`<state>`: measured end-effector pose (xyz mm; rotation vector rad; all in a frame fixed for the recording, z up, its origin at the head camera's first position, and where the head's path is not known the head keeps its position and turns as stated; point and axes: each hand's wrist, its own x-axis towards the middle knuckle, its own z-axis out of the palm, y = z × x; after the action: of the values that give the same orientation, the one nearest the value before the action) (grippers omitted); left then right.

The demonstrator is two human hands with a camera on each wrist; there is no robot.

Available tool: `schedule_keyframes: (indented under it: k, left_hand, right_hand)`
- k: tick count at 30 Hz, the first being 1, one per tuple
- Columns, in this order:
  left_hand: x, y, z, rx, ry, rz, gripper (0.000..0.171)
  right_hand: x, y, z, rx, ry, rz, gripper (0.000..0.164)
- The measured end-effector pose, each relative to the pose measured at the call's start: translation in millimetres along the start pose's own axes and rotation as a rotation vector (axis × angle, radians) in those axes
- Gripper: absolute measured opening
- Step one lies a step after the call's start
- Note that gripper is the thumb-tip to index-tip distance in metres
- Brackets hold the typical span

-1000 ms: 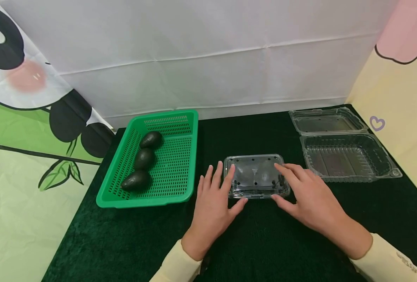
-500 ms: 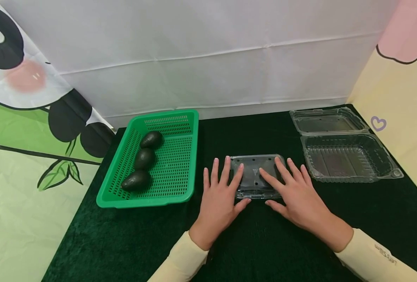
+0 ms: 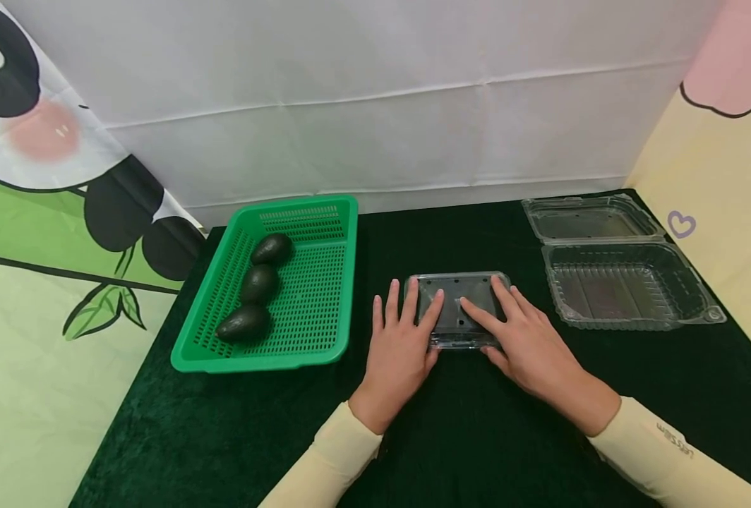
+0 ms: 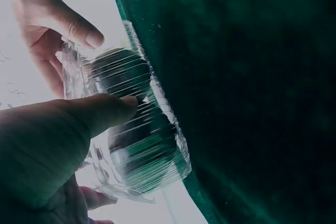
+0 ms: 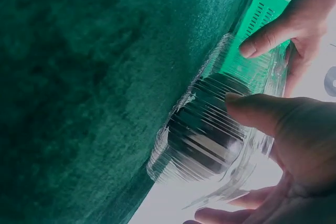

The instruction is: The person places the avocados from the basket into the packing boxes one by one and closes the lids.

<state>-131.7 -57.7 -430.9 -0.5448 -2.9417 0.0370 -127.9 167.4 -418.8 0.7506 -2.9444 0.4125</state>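
1. Left hand (image 3: pixel 397 353): spread, fingers mostly straight, flat over left part of closed clear container (image 3: pixel 452 312); outer fingers reach past its side. Grips nothing.
2. Right hand (image 3: pixel 531 349): spread too, index finger on mid-lid, others toward the right side. Grips nothing.
3. Closed container sits mid-table, between left and right edges of the table (image 3: pixel 223 437), set in from far edge.
4. Wrist views only: left thumb (image 4: pixel 113 109) and right thumb (image 5: pixel 252 109) lie along the ribbed near wall. Dark rounded items (image 5: pixel 218 88) show through that wall; count unclear. Head view: contents hard to make out under lid.
5. Green basket (image 3: pixel 312 303), far left corner of table: three dark avocados (image 3: pixel 260 284) in a row along its left side, bare mesh to their right.
6. Larger clear container (image 3: pixel 610 286), far right corner: lid folded back toward far edge, nothing visible inside.
7. Pale yellow sleeves (image 3: pixel 337 451) on both arms.
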Motion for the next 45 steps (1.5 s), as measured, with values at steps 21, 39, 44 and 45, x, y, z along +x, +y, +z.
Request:
schedule_keyframes:
  k: [21, 39, 44, 45]
  left_hand:
    - [47.5, 0.6, 1.0, 0.026, 0.022, -0.111, 0.064]
    - [89.0, -3.2, 4.2, -0.009, 0.012, -0.213, 0.062]
    - [97.8, -5.9, 6.8, 0.007, 0.000, -0.240, 0.064]
    - [99.2, -6.4, 7.3, 0.011, -0.002, -0.244, 0.064]
  right_hand:
    - [48, 13, -2, -0.050, 0.021, 0.055, 0.064]
    - [90, 19, 7, -0.019, 0.035, 0.146, 0.058]
    - [100, 20, 10, 0.009, 0.022, 0.172, 0.060]
    - [102, 20, 10, 0.011, 0.018, 0.177, 0.061]
